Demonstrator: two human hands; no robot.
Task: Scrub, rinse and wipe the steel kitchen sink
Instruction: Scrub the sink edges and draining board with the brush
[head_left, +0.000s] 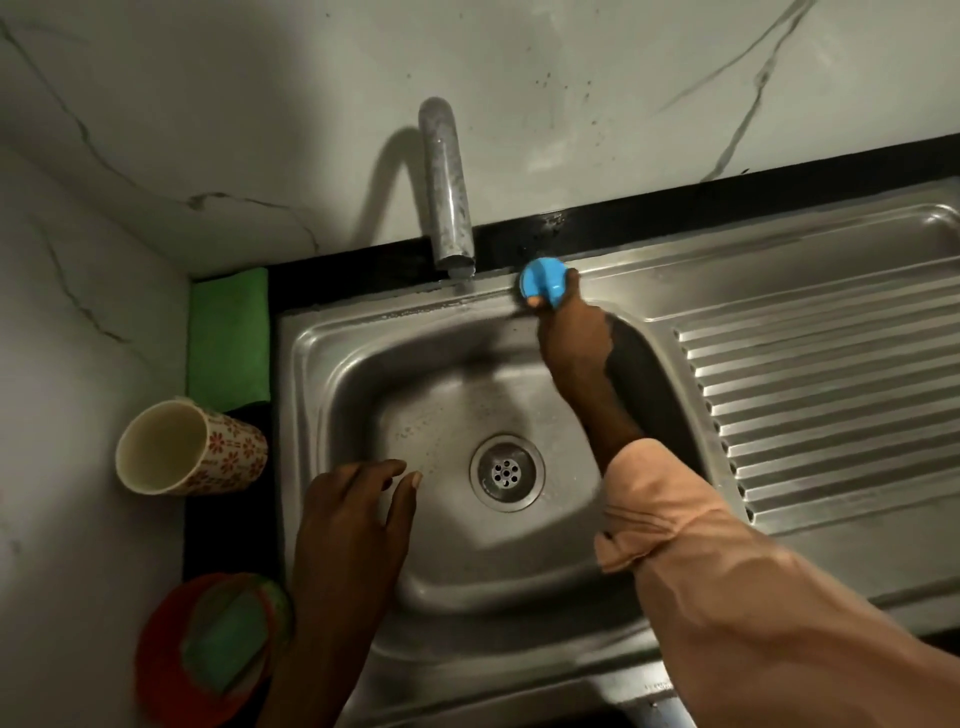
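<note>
The steel sink (332, 374) has a square basin with a round drain (506, 472) in its middle. My right hand (574, 338) reaches across the basin and grips a blue round scrubber (543, 280), pressed on the sink's back rim just right of the tap (448, 192). My left hand (358, 512) hovers over the basin's left side with relaxed, spread fingers and holds nothing. No water runs from the tap.
A ribbed steel drainboard (831, 389) lies to the right. On the black counter at left are a folded green cloth (228, 338), a flower-patterned cup (182, 447) and a red dish (161, 665) holding a green sponge (228, 639). Marble walls close the back and left.
</note>
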